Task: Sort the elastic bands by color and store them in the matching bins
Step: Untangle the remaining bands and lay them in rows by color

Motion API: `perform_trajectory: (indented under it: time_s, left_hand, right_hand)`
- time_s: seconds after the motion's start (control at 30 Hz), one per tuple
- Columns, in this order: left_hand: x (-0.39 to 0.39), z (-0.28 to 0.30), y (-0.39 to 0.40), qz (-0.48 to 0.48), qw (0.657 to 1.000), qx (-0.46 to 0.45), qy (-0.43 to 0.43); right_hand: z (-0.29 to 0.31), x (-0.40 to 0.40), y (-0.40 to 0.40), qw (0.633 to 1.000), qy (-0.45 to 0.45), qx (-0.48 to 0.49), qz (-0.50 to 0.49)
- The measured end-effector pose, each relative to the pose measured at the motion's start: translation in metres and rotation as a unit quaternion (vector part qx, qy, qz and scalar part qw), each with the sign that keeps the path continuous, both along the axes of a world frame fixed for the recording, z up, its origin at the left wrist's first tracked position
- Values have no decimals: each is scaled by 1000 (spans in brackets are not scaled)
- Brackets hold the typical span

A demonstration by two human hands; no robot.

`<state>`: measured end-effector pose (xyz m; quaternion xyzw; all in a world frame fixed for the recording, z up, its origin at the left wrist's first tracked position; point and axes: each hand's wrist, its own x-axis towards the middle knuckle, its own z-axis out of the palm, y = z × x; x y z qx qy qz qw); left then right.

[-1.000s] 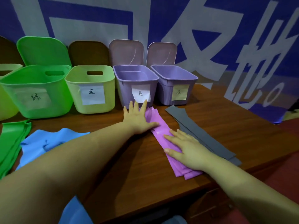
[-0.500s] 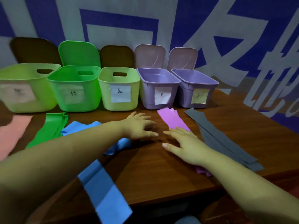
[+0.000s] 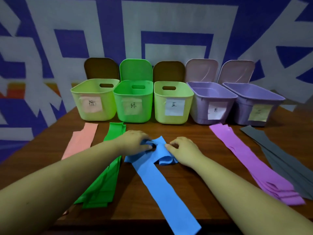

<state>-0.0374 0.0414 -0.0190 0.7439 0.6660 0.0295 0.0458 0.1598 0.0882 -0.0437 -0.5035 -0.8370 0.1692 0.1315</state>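
Head view: five bins stand in a row along the far edge of the wooden table (image 3: pixel 177 192), from 10 to 2 o'clock. They are a yellow-green bin (image 3: pixel 94 100), a bright green bin (image 3: pixel 133 101), a second yellow-green bin (image 3: pixel 172 102), a lilac bin (image 3: pixel 210 103) and a second lilac bin (image 3: pixel 255 106). Each carries one paper label on its front, and each has a lid propped upright behind it.

Five groups of elastic bands lie in front of the bins. The pink bands (image 3: pixel 81 141) are at 9 o'clock. The green bands (image 3: pixel 105 180) run from just before the bright green bin down toward 7 o'clock, several stacked. One blue band (image 3: pixel 157 182) sits at the centre, its far end bunched and its long tail running off the near table edge at 6 o'clock. The purple bands (image 3: pixel 254 163) stretch from 1 to 4 o'clock, with the grey bands (image 3: pixel 284 160) just beside them at 3 o'clock; how many layers each stack holds cannot be counted.

Both forearms reach in from the near corners. The left hand (image 3: pixel 133 141) is palm down, fingers curled over the blue band's bunched end, thumb and fingertips pinching a fold. The right hand (image 3: pixel 184 148) sits just right of it, fingers curled, pinching the same bunch, which lies between the two hands.
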Motion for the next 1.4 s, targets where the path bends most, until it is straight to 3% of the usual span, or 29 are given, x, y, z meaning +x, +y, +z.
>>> perform_trajectory:
  time_s: [0.27, 0.4, 0.57, 0.73, 0.83, 0.9, 0.97, 1.07, 1.13, 1.2, 1.27, 1.33, 1.4]
  left_hand:
    - [-9, -11, 11, 45, 993, 78, -82]
    - [-8, -8, 16, 96, 961, 115, -232]
    - [0, 7, 15, 143, 882, 138, -426]
    - [12, 17, 16, 187, 770, 126, -597]
    - [24, 25, 18, 180, 701, 118, -680]
    - [34, 31, 17, 171, 667, 105, -717]
    - [44, 35, 16, 164, 658, 96, -728]
    - [57, 37, 14, 145, 668, 73, -726]
    - [67, 37, 11, 128, 664, 48, -735]
    - [74, 37, 6, 115, 657, 20, -745]
    - [78, 38, -1, 104, 657, -6, -746]
    - [77, 36, -5, 76, 687, -16, -722]
    - [74, 33, -10, 63, 731, -15, -680]
  right_hand:
    - [1, 9, 1, 990, 126, -56, 16]
    - [12, 29, 13, 981, 179, -72, -22]
    - [21, 64, 35, 956, 250, -68, -140]
    - [39, 94, 44, 919, 306, 3, -247]
    - [45, 107, 44, 920, 285, 12, -269]
    - [45, 110, 41, 945, 179, 27, -274]
    - [47, 107, 33, 957, 92, 72, -264]
    - [56, 86, 14, 964, 170, 70, -191]
    - [63, 64, 3, 965, 218, -41, -139]
    - [67, 42, -5, 940, 269, -162, -133]
    - [66, 26, -8, 881, 376, -252, -141]
    - [68, 19, -11, 839, 453, -277, -115]
    - [72, 18, -14, 834, 483, -255, -74]
